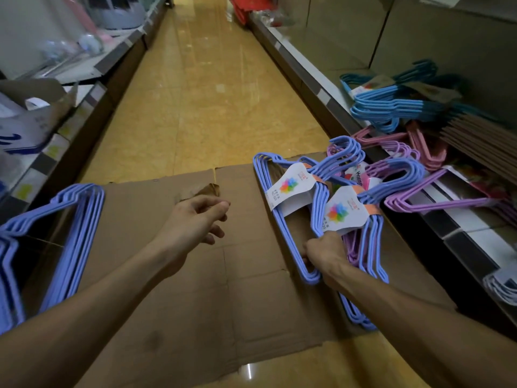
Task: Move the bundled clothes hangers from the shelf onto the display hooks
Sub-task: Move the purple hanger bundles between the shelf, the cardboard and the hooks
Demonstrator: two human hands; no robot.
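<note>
Hanger bundles [321, 217], blue and lilac with paper labels, are gripped at their lower bars by the right hand [324, 254] above flattened cardboard [195, 275] beside the shelf [461, 228], while the left hand [195, 219] hangs loosely curled, holding nothing.

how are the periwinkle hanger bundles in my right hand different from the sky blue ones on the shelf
The periwinkle bundles are gripped by your right hand and held over the cardboard; the sky blue bundles lie loose on the shelf. The periwinkle ones show white sleeves with a colourful logo facing you; the sky blue ones' wraps look brownish and blurred. The periwinkle ones are nearer; the sky blue ones sit further along the aisle. Both are banded sets of hangers.
</note>
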